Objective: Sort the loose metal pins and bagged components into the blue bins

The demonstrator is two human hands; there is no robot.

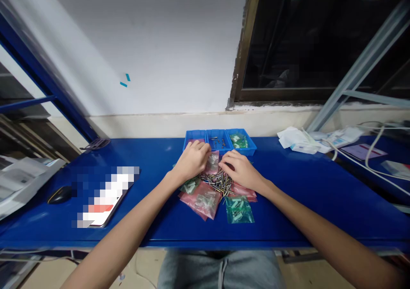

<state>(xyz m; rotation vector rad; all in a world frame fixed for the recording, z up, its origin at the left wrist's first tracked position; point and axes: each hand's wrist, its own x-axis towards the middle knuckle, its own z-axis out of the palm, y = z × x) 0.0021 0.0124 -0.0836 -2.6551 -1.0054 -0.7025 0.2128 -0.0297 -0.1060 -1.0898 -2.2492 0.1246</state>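
Between my hands is a pink bag [212, 162] with small parts inside. My left hand [194, 159] has its fingers closed on the bag's upper left edge. My right hand [240, 169] is at the bag's right side, thumb and fingers curled close together; what they hold, if anything, is hidden. Below lies a pile of metal pins [221, 181]. Around the pile are a larger pink bag [205, 200], a green bag [239, 210], another green bag [191, 186] under my left wrist and a pink bag [245, 191] under my right hand.
Behind my hands stand joined blue bins [219, 143] holding pins and bags. On the blue table [160, 233], a phone-like device [109, 199], partly pixelated, and a black mouse [60, 194] lie left. White packaging [299, 140] and cables [355, 159] lie right.
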